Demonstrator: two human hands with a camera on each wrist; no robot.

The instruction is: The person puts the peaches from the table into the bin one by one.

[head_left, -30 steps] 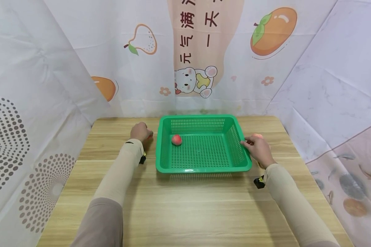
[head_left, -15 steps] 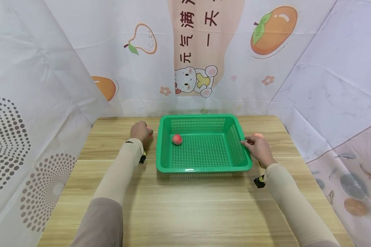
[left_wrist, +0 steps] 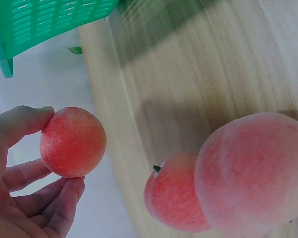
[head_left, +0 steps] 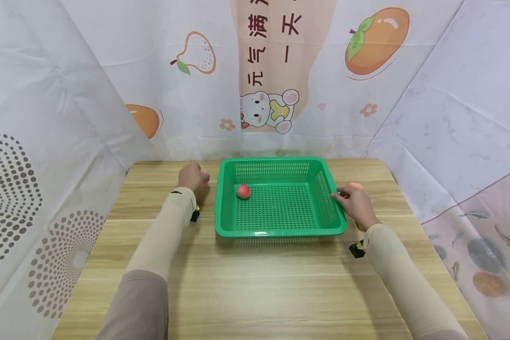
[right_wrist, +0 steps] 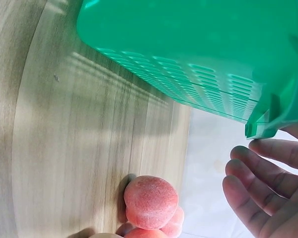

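Left of the green basket [head_left: 280,233], the left hand [head_left: 190,177] has edged slightly farther back over the past second, its grip pinching a held peach [left_wrist: 73,142] between thumb and fingertips; the fruit seems to have come up off the table [head_left: 272,288], so I judge the pick-up as made, with this peach outside the basket. Inside the basket, toward its left side, the peach [head_left: 243,191] has stayed put. At the basket's right side, the right hand [head_left: 357,207] has likewise stayed: thumb and index finger appear to pinch the rim, the other fingers apart from it, which probably steadies the basket. Counting from the left: one peach in the left hand; two on the table left of the basket, a stemmed peach [left_wrist: 176,194] and a pale pink peach [left_wrist: 253,171] overlapping it in the left wrist view; one basket, with one peach inside; and, right of the basket, at least three clustered peaches [right_wrist: 151,202], the exact number unclear because the frame edge cuts them off.
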